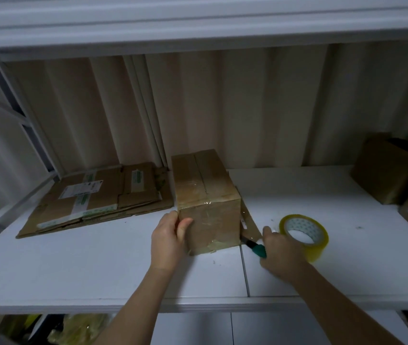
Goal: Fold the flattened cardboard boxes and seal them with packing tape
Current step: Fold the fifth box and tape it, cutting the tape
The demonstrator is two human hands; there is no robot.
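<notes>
- A white shelf (98, 270) runs across in front of a pale ribbed wall (260, 108), with another white shelf board overhead.
- A folded cardboard box (206, 195) stands on the shelf near its middle, its top seam and near face shiny with clear tape.
- The left hand (169, 241) grips the box's near left corner: the thumb presses on the front face and the fingers wrap round the left side.
- The right hand (281, 252) is curled round a green-handled cutter (256, 247), whose dark tip points at the box's lower right corner, where a strip of brown tape stretches away from the box.
- A roll of yellowish packing tape (304, 236) sits just beside the right hand, on its far side; I cannot tell whether the fingers touch it.
- A stack of flattened cardboard boxes (93, 197) with green-and-white labels lies on the shelf to the left of the standing box, close against it at the back.
- More brown boxes (386, 170) sit at the far right end of the shelf, well apart from the hands.
- Below the shelf edge, yellowish wrapped things (81, 327) show dimly.
</notes>
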